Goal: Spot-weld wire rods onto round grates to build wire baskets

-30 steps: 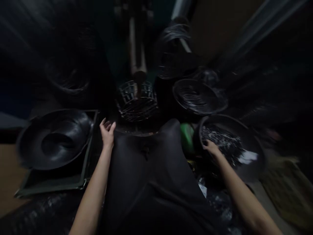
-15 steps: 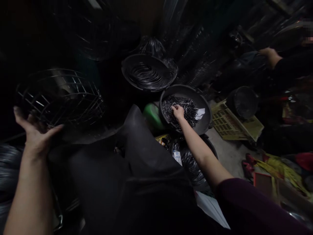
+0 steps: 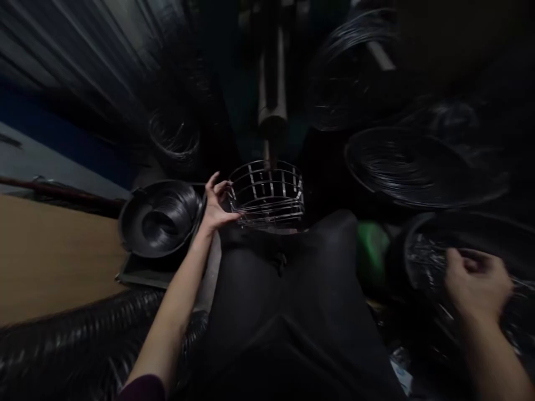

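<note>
In the middle of the head view a round metal wire basket (image 3: 271, 197) sits in front of my knees, under a rod-like machine part (image 3: 272, 117). My left hand (image 3: 217, 203) grips its left side, thumb at the near lower edge and fingers at the wires. Over at the right my right hand (image 3: 478, 281) is above a dark basin (image 3: 418, 223) of short thin metal pieces (image 3: 428, 262). Its fingers are curled into a pinch; blur hides what is between them.
Left of the basket, a dark pan (image 3: 129, 223) holds a wire coil (image 3: 169, 217). Another wide pan (image 3: 460, 184) with coiled wire (image 3: 388, 167) stands at the right. A green object (image 3: 371, 250) is beside my right knee. Black wrapped rolls (image 3: 83, 334) lie at lower left.
The view has swung left, bringing the basket to the middle. My right hand has lifted from the pile of metal pieces, fingers curled. My left hand stays at the basket's left side.
</note>
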`<act>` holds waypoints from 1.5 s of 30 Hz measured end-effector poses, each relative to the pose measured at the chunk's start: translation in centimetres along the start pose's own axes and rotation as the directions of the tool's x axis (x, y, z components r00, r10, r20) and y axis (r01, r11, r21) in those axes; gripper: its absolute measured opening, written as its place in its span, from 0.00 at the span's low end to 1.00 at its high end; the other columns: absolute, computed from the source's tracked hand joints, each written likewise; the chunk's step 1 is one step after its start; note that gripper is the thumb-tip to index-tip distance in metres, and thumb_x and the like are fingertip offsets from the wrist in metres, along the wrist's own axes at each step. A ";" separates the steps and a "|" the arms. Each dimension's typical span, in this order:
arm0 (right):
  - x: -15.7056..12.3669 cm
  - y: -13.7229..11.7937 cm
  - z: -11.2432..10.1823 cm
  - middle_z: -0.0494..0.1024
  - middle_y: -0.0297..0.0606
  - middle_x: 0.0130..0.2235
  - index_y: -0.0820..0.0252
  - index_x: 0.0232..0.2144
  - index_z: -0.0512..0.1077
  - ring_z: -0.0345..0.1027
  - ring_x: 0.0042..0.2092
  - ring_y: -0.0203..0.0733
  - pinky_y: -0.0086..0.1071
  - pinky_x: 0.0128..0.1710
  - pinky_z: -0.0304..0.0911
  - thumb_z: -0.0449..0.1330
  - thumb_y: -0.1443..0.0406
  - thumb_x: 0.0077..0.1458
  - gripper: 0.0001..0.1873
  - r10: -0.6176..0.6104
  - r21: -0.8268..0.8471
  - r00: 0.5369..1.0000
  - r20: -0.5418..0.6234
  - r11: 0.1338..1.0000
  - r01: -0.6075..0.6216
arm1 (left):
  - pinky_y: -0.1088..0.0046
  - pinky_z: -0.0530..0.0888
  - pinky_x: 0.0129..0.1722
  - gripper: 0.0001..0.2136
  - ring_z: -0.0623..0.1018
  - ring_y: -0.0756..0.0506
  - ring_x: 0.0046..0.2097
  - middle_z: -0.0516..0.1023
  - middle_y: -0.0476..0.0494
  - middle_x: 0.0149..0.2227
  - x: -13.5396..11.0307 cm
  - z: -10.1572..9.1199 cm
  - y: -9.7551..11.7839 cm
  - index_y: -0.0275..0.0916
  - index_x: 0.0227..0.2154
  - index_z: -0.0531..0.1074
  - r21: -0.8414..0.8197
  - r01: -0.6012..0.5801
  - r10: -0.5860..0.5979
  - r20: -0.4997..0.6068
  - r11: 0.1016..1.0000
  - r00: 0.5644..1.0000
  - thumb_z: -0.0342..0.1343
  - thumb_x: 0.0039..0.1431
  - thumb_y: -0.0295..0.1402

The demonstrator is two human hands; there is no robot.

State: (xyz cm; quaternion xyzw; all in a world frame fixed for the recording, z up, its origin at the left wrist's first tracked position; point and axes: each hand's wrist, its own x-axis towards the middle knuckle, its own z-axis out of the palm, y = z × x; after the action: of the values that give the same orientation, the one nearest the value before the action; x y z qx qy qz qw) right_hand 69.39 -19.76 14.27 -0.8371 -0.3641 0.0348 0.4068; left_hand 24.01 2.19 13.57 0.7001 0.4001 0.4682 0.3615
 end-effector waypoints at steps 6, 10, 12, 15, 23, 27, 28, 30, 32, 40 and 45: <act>-8.0 -2.3 4.6 0.78 0.41 0.33 0.53 0.34 0.70 0.74 0.34 0.49 0.44 0.37 0.71 0.58 0.40 0.49 0.25 -0.045 0.153 0.926 0.376 0.988 -0.015 | 0.57 0.69 0.60 0.50 0.71 0.39 0.58 0.65 0.38 0.56 -2.4 1.4 3.4 0.47 0.60 0.52 0.147 -0.187 0.181 0.054 0.971 0.982 0.74 0.34 0.47; -7.4 -8.2 4.8 0.79 0.39 0.33 0.54 0.40 0.70 0.74 0.34 0.46 0.40 0.36 0.71 0.61 0.46 0.50 0.22 -0.130 0.300 0.862 0.490 0.954 -0.027 | 0.54 0.66 0.61 0.42 0.66 0.36 0.60 0.65 0.37 0.57 -1.7 2.3 6.1 0.44 0.56 0.61 0.338 -0.207 0.154 0.178 0.918 0.972 0.73 0.36 0.42; -6.1 -12.5 4.4 0.79 0.36 0.32 0.54 0.43 0.72 0.74 0.34 0.44 0.37 0.35 0.71 0.63 0.49 0.51 0.21 -0.263 0.389 0.716 0.646 0.921 -0.013 | 0.52 0.63 0.62 0.37 0.64 0.34 0.60 0.65 0.37 0.57 -1.1 2.8 7.1 0.44 0.52 0.67 0.426 -0.225 0.133 0.234 0.876 0.963 0.73 0.36 0.41; -4.4 -18.0 5.3 0.80 0.37 0.34 0.58 0.39 0.76 0.75 0.36 0.43 0.34 0.37 0.69 0.61 0.54 0.55 0.15 -0.426 0.451 0.452 0.784 0.891 0.058 | 0.50 0.63 0.61 0.32 0.63 0.32 0.60 0.63 0.37 0.59 -0.5 3.4 8.1 0.44 0.48 0.71 0.490 -0.263 0.119 0.306 0.831 0.945 0.73 0.37 0.39; -5.3 -21.2 8.9 0.80 0.42 0.48 0.58 0.51 0.75 0.77 0.38 0.44 0.30 0.30 0.63 0.57 0.58 0.62 0.19 -0.738 0.131 0.339 0.583 0.497 0.858 | 0.51 0.65 0.59 0.34 0.65 0.33 0.59 0.64 0.35 0.58 -0.5 2.9 8.5 0.42 0.50 0.72 0.498 -0.271 0.119 0.315 0.824 0.942 0.72 0.38 0.44; -5.4 -21.1 8.9 0.78 0.39 0.51 0.54 0.56 0.72 0.76 0.31 0.39 0.29 0.24 0.58 0.54 0.63 0.64 0.19 -0.769 0.028 0.209 0.604 0.283 0.959 | 0.52 0.64 0.60 0.34 0.65 0.33 0.59 0.65 0.35 0.58 -0.4 2.5 8.1 0.42 0.50 0.72 0.467 -0.240 0.110 0.289 0.851 0.951 0.72 0.38 0.45; -5.1 -21.2 9.0 0.78 0.37 0.51 0.53 0.55 0.72 0.76 0.31 0.39 0.29 0.25 0.57 0.54 0.64 0.63 0.19 -0.776 0.025 0.188 0.602 0.253 0.967 | 0.52 0.64 0.60 0.34 0.65 0.33 0.59 0.65 0.35 0.58 -0.2 2.5 7.9 0.43 0.50 0.72 0.462 -0.232 0.105 0.284 0.856 0.953 0.73 0.37 0.46; -4.4 -21.6 9.1 0.79 0.36 0.50 0.51 0.54 0.73 0.76 0.31 0.38 0.29 0.25 0.58 0.54 0.63 0.63 0.18 -0.793 0.023 0.166 0.586 0.221 0.975 | 0.51 0.64 0.60 0.35 0.65 0.33 0.60 0.64 0.36 0.58 0.2 2.6 7.7 0.43 0.50 0.71 0.456 -0.219 0.101 0.269 0.862 0.958 0.73 0.37 0.46; -3.6 -22.1 9.3 0.80 0.35 0.49 0.51 0.53 0.74 0.76 0.31 0.39 0.29 0.24 0.58 0.54 0.61 0.64 0.18 -0.808 0.024 0.161 0.567 0.211 0.977 | 0.51 0.65 0.60 0.35 0.65 0.33 0.60 0.64 0.36 0.58 0.7 2.7 7.5 0.43 0.50 0.72 0.449 -0.226 0.116 0.258 0.865 0.959 0.73 0.36 0.44; -2.7 -23.0 8.9 0.81 0.34 0.46 0.50 0.49 0.77 0.74 0.28 0.36 0.29 0.23 0.56 0.53 0.62 0.64 0.16 -0.818 0.045 0.153 0.555 0.213 0.976 | 0.49 0.65 0.60 0.35 0.64 0.33 0.61 0.64 0.36 0.59 0.9 2.9 7.3 0.44 0.51 0.71 0.422 -0.202 0.109 0.235 0.884 0.966 0.73 0.37 0.43; -2.5 -23.3 8.6 0.82 0.32 0.44 0.50 0.46 0.78 0.74 0.27 0.35 0.28 0.22 0.54 0.54 0.62 0.64 0.14 -0.833 0.063 0.113 0.542 0.174 0.983 | 0.50 0.65 0.61 0.34 0.65 0.33 0.60 0.65 0.38 0.58 0.9 2.9 7.6 0.45 0.50 0.71 0.381 -0.195 0.105 0.245 0.904 0.964 0.74 0.36 0.42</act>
State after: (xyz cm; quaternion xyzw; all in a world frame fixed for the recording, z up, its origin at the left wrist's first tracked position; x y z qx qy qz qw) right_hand 50.92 -6.33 24.40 -0.4396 -0.8883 -0.0881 0.0993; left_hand 28.62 -0.60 19.74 0.8354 0.3899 0.3226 0.2145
